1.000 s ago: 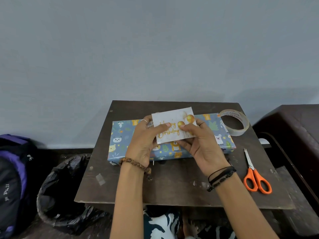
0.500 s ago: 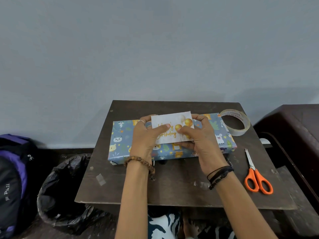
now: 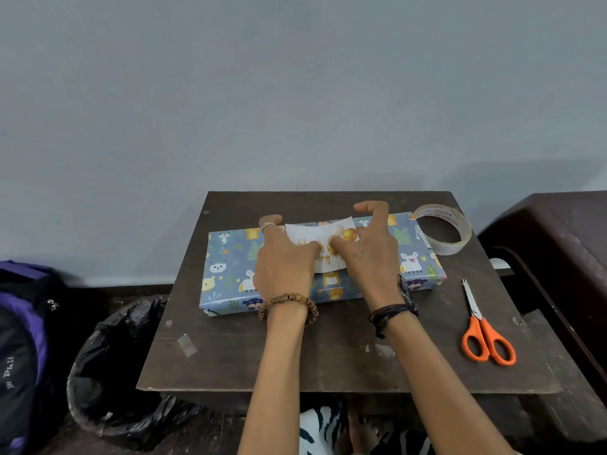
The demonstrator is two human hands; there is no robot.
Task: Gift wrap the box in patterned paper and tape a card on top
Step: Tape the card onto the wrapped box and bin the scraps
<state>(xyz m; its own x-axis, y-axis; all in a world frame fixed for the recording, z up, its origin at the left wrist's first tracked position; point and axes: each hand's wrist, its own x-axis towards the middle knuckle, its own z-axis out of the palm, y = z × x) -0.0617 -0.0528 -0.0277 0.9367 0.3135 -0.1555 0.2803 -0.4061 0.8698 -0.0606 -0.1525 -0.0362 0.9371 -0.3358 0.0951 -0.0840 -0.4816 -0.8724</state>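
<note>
Table (image 3: 295,362), dark wood: front edge nearest, back edge near grey wall (image 3: 295,93). Bare room along front strip and far-left corner.

Wrapped box (image 3: 230,267), blue animal-print paper: lies flat mid-table, long side left-right, slightly skewed; right end just beside tape roll (image 3: 441,229).

Card (image 3: 323,233), white w/ gold lettering and balloons: lies on box top, centre, mostly covered by hands.

Left hand (image 3: 284,267): fingers curled over card's left end, thumb pressing on card face; grasping card. Ring on one finger, bead bracelet at wrist.

Right hand (image 3: 371,254): thumb on card by gold balloon, forefinger hooked over far edge; grasping card's right end. Dark bands at wrist.

Scissors (image 3: 486,336), orange handles: right side of table, blades pointing away, apart from box.

Tape scraps (image 3: 187,344): on front strip, left; another to the right near the right forearm.

Off-table: black bin bag (image 3: 108,372) at left; backpack (image 3: 19,339), cut off by left frame edge; dark furniture (image 3: 558,244) at right, partly cut off.

Hidden: most card lettering; whether any tape on card, cannot tell.
</note>
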